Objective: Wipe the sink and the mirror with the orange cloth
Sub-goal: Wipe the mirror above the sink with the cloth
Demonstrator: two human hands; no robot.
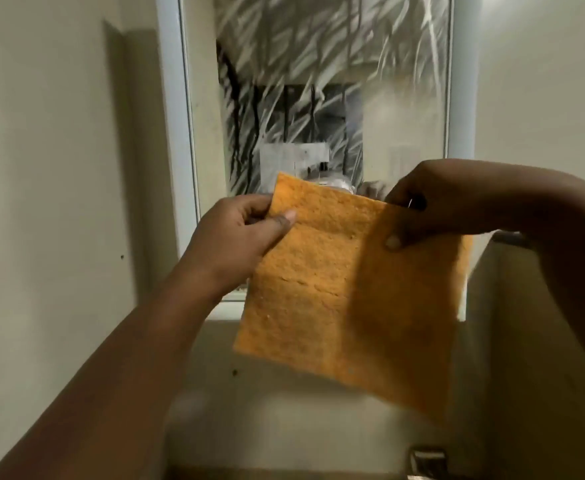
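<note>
Before the streaked mirror [318,81], left hand [235,237] and right hand [436,202] pinch the orange cloth [346,299] (hanging lengthwise).

Dim, warm indoor light; the mirror [318,98] shows pale streaky glare. A hard shadow falls on the left wall [42,168]. Soft focus throughout, with wide-angle bending at the edges

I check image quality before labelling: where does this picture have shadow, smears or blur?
Head view: a shadow darkens the right half of the orange cloth under the right hand; the mirror glass is covered in pale streaks; the left hand is sharp; the metal fitting at the bottom edge is blurred.
</note>
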